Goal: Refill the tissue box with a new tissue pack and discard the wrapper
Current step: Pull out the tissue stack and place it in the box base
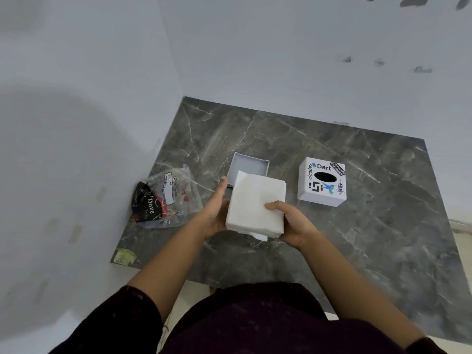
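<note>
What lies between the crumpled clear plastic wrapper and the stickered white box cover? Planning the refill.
In the head view: the open grey tray and the white tissue stack, held in both hands.

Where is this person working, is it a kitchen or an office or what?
Probably a corner of a home, though I can't tell which room. A dark marble-look counter meets plain white walls, and on it lie household things: a stickered tissue box cover and a plastic wrapper.
</note>
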